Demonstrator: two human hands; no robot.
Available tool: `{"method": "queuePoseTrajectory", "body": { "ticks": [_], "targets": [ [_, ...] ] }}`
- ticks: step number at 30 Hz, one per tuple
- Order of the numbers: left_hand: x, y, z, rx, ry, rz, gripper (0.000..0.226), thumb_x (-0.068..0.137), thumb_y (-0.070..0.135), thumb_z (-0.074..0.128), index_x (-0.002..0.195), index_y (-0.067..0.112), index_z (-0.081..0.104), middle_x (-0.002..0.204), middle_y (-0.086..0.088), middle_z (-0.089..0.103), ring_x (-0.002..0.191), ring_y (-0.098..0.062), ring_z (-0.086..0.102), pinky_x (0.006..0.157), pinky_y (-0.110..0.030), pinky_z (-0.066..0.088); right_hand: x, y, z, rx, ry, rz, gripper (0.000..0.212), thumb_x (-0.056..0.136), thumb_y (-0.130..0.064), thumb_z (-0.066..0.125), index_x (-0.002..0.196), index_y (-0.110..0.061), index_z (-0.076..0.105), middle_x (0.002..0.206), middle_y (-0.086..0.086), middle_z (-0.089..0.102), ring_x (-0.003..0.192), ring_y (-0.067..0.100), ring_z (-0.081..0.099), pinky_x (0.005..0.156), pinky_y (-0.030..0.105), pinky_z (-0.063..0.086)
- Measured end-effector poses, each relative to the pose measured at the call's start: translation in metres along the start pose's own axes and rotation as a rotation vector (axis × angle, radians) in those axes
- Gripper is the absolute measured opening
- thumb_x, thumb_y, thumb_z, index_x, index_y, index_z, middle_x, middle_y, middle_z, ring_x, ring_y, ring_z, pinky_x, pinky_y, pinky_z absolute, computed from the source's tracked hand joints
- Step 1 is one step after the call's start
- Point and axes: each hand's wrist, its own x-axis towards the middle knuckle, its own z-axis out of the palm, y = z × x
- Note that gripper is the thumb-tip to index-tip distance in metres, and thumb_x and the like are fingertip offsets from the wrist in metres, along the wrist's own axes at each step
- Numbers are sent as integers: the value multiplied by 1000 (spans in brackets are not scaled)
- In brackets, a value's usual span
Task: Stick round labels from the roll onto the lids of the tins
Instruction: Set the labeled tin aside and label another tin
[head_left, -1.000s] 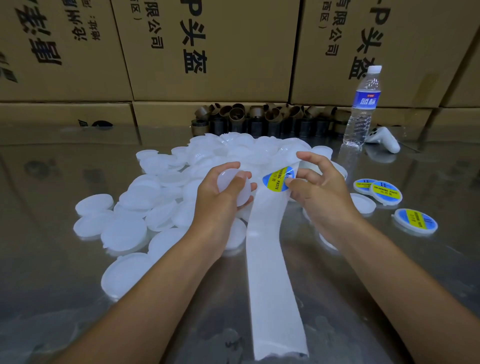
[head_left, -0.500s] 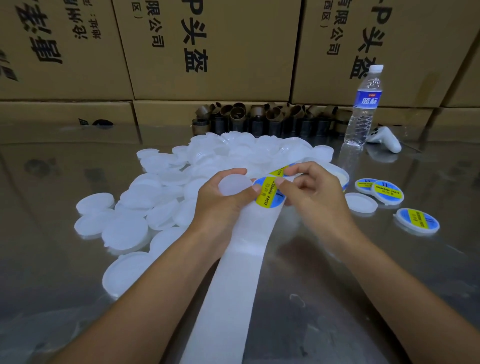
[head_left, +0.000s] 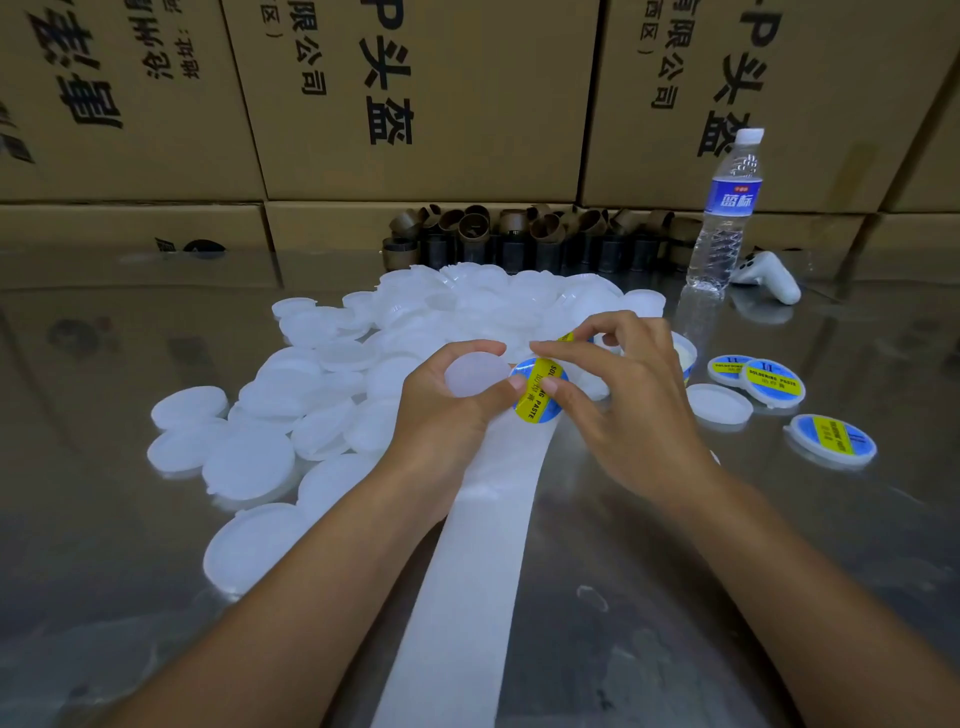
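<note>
- Our left hand (head_left: 441, 415) grips the blank lid (head_left: 475, 376); we hold it level.
- Our right hand (head_left: 623, 415) pinches the label (head_left: 537, 402) beside that lid; we centre it, then smooth outward.

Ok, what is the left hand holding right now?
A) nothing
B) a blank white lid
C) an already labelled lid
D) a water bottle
B: the left hand grips a blank white lid, while the right hand pinches the blue-and-yellow label next to it.
</note>
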Motion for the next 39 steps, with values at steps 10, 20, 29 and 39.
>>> {"method": "queuePoseTrajectory", "body": {
  "ticks": [10, 20, 29, 39],
  "targets": [
    [1, -4, -1, 34, -23, 21, 25, 80, 3, 73, 84, 27, 67, 97, -3, 60, 95, -26, 58, 95, -43, 51, 1, 4, 0, 19, -42, -14, 22, 85, -19, 70, 107, -23, 72, 103, 4, 53, 103, 23, 43, 87, 34, 37],
    [2, -3, -2, -17, -2, -25, 23, 83, 3, 71, 90, 25, 66, 119, -17, 61, 112, -37, 59, 99, -46, 48, 0, -4, -2, 105, -42, -3, 26, 79, -9, 74, 103, -18, 73, 104, 5, 59, 102, 23, 52, 86, 27, 39],
    [4, 0, 0, -169, 5, -159, 10, 92, 16, 62, 90, 22, 69, 110, -8, 71, 110, -26, 64, 102, -47, 47, -1, -9, -1, 140, -47, -16, 18, 73, -3, 75, 88, -12, 69, 98, 3, 61, 99, 23, 54, 82, 28, 40],
    [4, 2, -3, -151, -12, -180, 21, 89, 8, 64, 99, 26, 66, 114, -16, 67, 99, -35, 67, 86, -45, 56, -1, -19, -9, 454, -160, 187, 37, 74, 9, 50, 67, -27, 55, 110, -5, 60, 105, -3, 51, 80, 6, 36]
  ]
}}
